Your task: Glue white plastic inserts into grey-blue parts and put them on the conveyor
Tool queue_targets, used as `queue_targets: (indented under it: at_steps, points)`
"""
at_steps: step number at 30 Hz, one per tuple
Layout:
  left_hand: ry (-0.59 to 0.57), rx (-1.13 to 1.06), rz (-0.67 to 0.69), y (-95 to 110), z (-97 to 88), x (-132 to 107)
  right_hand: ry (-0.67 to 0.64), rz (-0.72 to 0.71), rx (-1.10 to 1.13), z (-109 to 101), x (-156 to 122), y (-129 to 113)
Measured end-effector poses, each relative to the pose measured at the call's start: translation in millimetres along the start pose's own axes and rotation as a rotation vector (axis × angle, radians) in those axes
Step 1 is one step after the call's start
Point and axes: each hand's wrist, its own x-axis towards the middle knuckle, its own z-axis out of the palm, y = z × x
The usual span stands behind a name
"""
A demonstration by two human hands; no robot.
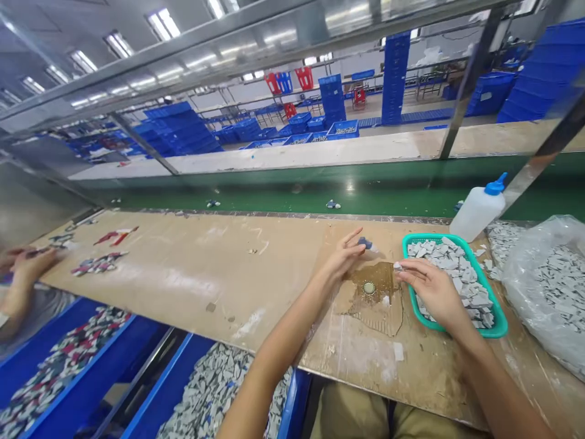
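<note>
On my feed, the left hand [340, 259] is raised over the wooden workbench [192, 274] with its fingers spread. A small blue-and-white piece [367, 245] sits right at the fingertips, and from here I cannot tell whether it is gripped or only just beside them. The right hand [432, 289] is closed to a pinch on a grey tile chip [397, 266], just off the edge of a teal plastic tray [439, 239] heaped with more grey tile chips [452, 274]. Between the hands lies a brown stained patch [370, 299] with a small round disc [369, 288] on it. Past the tray stands a white squeeze bottle [478, 210] with a blue nozzle, and to my right sits a clear plastic bag [548, 286] full of chips. A green conveyor belt [274, 198] runs along the far edge of the bench. Blue bins [201, 396] of chips sit below the near edge, and at far left a co-worker's hand [31, 265] is near scattered mosaic pieces [98, 264].
</note>
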Motion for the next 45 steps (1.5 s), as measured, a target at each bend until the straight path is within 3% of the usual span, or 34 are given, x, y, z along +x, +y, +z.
queue_targets:
  at_steps: [3, 7, 11, 16, 32, 35, 38, 45]
  points:
    - [0.084, -0.139, 0.006, 5.6, -6.8, -8.4, -0.106, -0.103, -0.266, 20.5, -4.0, -2.8]
    - [0.064, -0.215, -0.026, 10.6, -15.5, -9.8, -0.193, -0.156, -0.462, 37.6, -6.5, 2.4]
    - [0.042, -0.235, -0.005, 12.1, -23.1, -10.1, -0.199, -0.195, -0.579, 40.6, -7.8, 11.7]
    - [0.001, -0.221, 0.036, 13.2, -30.0, -8.3, -0.246, -0.347, -0.795, 40.6, -10.2, 12.7]
    - [-0.048, -0.093, 0.003, 16.0, -26.2, -12.1, -0.315, -0.416, -0.870, 44.4, -12.6, 11.4]
    - [-0.046, -0.003, 0.006, 17.9, -24.8, -15.9, -0.259, -0.385, -0.823, 43.8, -12.9, 6.1]
    - [-0.046, 0.162, -0.016, 20.4, -23.5, -21.1, -0.124, -0.327, -0.707, 41.0, -12.8, 0.4]
    - [-0.231, 0.362, -0.191, 19.3, -6.7, -32.9, 0.108, -0.261, -0.424, 33.1, -12.5, -4.1]
